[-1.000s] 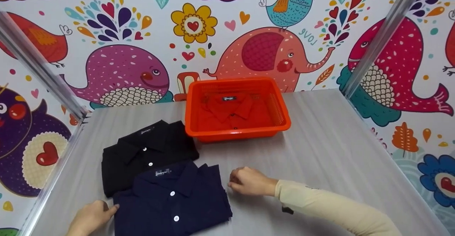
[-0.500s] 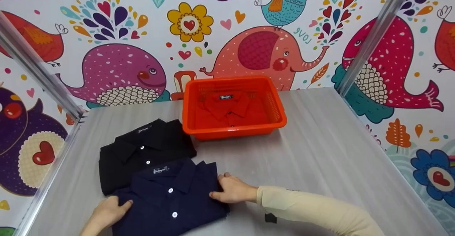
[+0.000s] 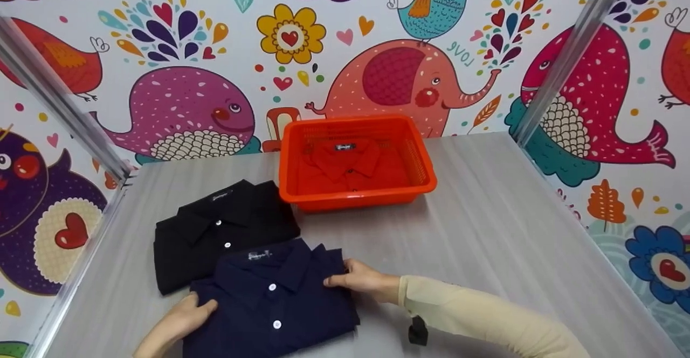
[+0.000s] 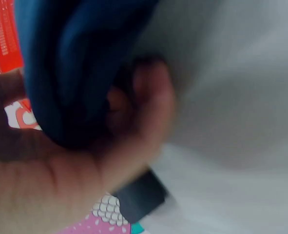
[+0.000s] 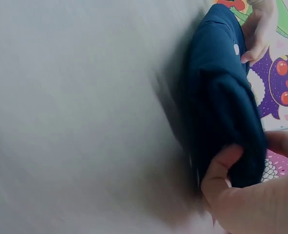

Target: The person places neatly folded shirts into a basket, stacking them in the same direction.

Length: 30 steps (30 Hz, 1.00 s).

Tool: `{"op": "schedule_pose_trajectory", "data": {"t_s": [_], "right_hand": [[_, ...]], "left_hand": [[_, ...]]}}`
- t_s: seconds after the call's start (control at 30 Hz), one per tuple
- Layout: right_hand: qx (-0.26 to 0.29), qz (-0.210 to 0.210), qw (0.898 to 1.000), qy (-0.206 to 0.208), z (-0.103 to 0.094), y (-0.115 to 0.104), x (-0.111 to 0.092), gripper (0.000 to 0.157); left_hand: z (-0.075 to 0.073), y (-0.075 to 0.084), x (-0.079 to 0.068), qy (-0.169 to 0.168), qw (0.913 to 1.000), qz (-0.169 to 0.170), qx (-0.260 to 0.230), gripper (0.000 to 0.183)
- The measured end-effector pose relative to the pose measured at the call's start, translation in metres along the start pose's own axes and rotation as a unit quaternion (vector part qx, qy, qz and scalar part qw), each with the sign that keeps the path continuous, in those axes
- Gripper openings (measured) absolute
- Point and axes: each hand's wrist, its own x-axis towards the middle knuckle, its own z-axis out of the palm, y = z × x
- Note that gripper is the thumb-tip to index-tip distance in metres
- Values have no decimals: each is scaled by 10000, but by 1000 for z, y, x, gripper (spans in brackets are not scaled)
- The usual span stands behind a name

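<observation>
A folded navy button-up shirt (image 3: 242, 315) lies at the front of the table, held at both sides. My left hand (image 3: 180, 317) grips its left edge, thumb on top; in the left wrist view the blue cloth (image 4: 80, 73) runs between thumb and fingers. On the opposite edge my right hand (image 3: 369, 281) pinches the shirt, its thumb over the cloth (image 5: 221, 102) in the right wrist view. Behind it, a folded black shirt (image 3: 183, 255) partly overlaps with the navy one in the head view.
An orange plastic basket (image 3: 361, 200) stands at the back middle of the table (image 3: 485, 228), with a folded red shirt (image 3: 329, 172) inside. Walls with colourful cartoon prints (image 3: 188, 104) rise behind and beside the table.
My right hand has moved left onto the navy shirt's right edge, and my left hand has taken the other edge. The navy shirt has shifted slightly right.
</observation>
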Motion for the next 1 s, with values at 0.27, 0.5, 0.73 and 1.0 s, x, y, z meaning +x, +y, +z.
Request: {"op": "schedule_pose_trajectory", "data": {"t_s": [0.27,0.5,0.73,1.0], "right_hand": [[-212,-352,9991,68,-12,2,-12,80],[50,-631,9980,-6,-41,12,-24,72],[-242,-1009,9937,417,-73,14,-39,71],[-252,-1121,9901,802,-103,8,-55,75]], "left_hand": [[13,14,3,-360,9910,199,-1275,80],[24,35,4,-513,9713,775,-2191,85],[34,64,6,-594,9636,1184,-2321,87],[32,96,9,-511,9625,1585,-2140,87]]}}
